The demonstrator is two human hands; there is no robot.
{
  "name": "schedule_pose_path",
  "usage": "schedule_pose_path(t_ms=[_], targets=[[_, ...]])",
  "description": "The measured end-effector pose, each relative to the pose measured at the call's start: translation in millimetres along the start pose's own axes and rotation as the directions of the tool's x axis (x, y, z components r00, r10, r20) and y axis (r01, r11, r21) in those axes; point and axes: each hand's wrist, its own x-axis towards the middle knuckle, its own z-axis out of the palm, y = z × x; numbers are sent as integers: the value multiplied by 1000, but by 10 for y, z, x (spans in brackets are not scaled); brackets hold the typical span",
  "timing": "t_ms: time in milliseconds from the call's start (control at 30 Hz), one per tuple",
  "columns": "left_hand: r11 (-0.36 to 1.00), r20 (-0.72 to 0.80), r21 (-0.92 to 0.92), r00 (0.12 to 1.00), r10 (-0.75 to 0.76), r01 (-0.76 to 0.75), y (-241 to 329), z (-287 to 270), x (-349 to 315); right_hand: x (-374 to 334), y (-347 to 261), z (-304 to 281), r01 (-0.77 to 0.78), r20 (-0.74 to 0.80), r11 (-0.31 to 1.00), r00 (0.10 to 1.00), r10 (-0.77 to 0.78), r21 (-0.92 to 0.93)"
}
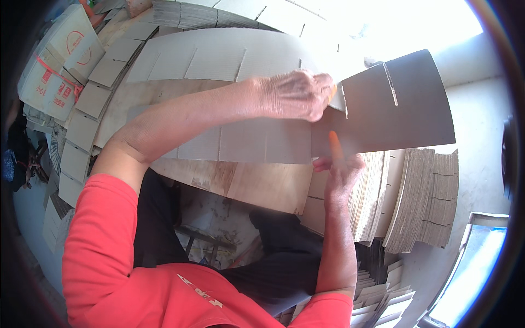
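Note:
A grey-brown slotted cardboard divider point(407, 112) is raised at an angle to my right, with its narrow slots cut in from the far edge. My left hand point(298, 95) reaches across from the left with curled fingers closed at the divider's inner end; its fingertips are partly hidden. Under the near edge, my right hand point(344, 169) has its thumb and other fingers curled, with an orange-covered index finger laid along the sheet. Another orange covering shows on a left finger. Beneath my left forearm lies a flat cardboard strip point(262, 139) with slots.
A wooden board point(262, 183) lies under the strips, another slotted strip point(219, 54) along its far side. Stacked dividers stand at right point(421, 199) and far back point(213, 16). A printed carton point(60, 65) is at left. My legs are below the board, near a window point(473, 273).

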Motion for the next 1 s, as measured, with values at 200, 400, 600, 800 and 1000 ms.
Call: schedule_pose_path(t_ms=[200, 400, 600, 800, 1000], targets=[[995, 91, 55, 993, 74, -79, 177, -155, 7, 48, -36, -94, 102, -38, 991, 994, -105, -86], [981, 154, -102, 971, 182, -167, 646, -441, -24, 1, -256, -41, 133, -195, 987, 970, -148, -86], [901, 74, -404, 987, -139, 157, 525, -438, 8, 38, -167, -133, 79, -183, 997, 980, -80, -15], [886, 112, -18, 882, -458, 463, -370, 423, 142, -15, -189, -82, 167, -150, 983, 973, -176, -69], [881, 156, 179, 871, -466, 439, -372, 717, 123, -1, -137, -123, 189, -140, 970, 967, -211, -152]])
